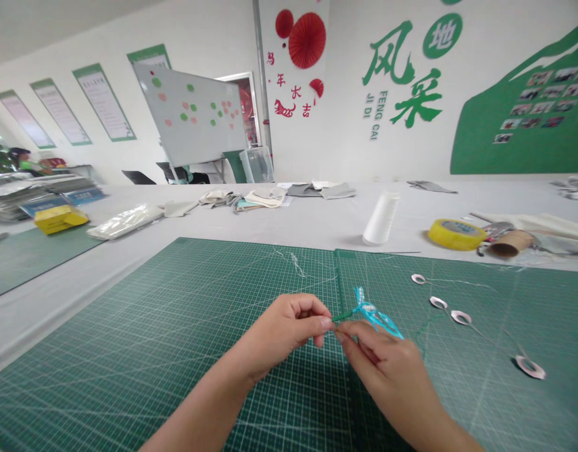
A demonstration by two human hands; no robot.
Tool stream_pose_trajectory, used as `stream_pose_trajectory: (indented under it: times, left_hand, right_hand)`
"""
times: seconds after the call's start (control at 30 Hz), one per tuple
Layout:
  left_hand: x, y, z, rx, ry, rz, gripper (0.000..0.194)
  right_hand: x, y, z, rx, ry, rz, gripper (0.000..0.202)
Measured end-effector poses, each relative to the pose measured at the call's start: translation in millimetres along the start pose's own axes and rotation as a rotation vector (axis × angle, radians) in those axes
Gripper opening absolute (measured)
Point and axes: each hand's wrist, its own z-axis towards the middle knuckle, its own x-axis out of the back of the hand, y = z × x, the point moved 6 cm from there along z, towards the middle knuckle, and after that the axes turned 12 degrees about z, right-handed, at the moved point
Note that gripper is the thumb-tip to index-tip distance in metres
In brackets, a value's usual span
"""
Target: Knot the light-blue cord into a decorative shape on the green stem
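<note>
My left hand [289, 323] is closed in a pinch on one end of a thin green stem [343, 316], which looks wrapped in thread. At its other end is a light-blue ribbon bow [367, 307] with white dots. My right hand [387, 361] is also pinched, its fingertips just below the stem and almost touching my left fingertips; what lies between them is too small to see. The bow's loops extend behind my right fingers. A faint green thread [425, 329] runs over the mat beyond that hand. Both hands are above the green cutting mat [223, 301].
Several pale oval rings with thread tails, one a pink-white ring [461, 317], lie at right. Farther back are a white thread cone [382, 218], a yellow tape roll [456, 234], a cardboard tube [510, 243] and fabric scraps [265, 196]. A yellow box [60, 219] sits at left.
</note>
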Motion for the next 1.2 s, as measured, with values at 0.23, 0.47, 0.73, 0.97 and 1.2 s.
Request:
stream_pose_trajectory:
  times: [0.23,0.47,0.73,0.97,1.2]
  left_hand:
    - [-1.4,1.7,-4.2,-0.028,-0.088,-0.005,0.010]
    - [-9.9,4.0,-8.3,-0.050,-0.265,-0.014,0.008]
    - [-16.6,-5.1,-9.5,-0.007,-0.358,0.189,0.007]
    - [-13.8,-14.2,-5.7,-0.002,-0.249,0.445,0.012]
    - [-3.7,-9.3,-1.1,-0.037,-0.039,0.592,0.017]
  right_hand:
    - [4.5,15.3,5.2,-0.223,-0.023,0.365,0.024]
    - [-0.6,26.9,10.4,-0.359,-0.124,0.656,0.025]
    - [5.2,27.8,13.8,-0.363,-0.160,0.653,0.022]
    - [11.1,25.2,15.0,-0.254,-0.174,0.322,0.023]
    - [16.6,-16.4,7.7,0.109,-0.071,-0.050,0.024]
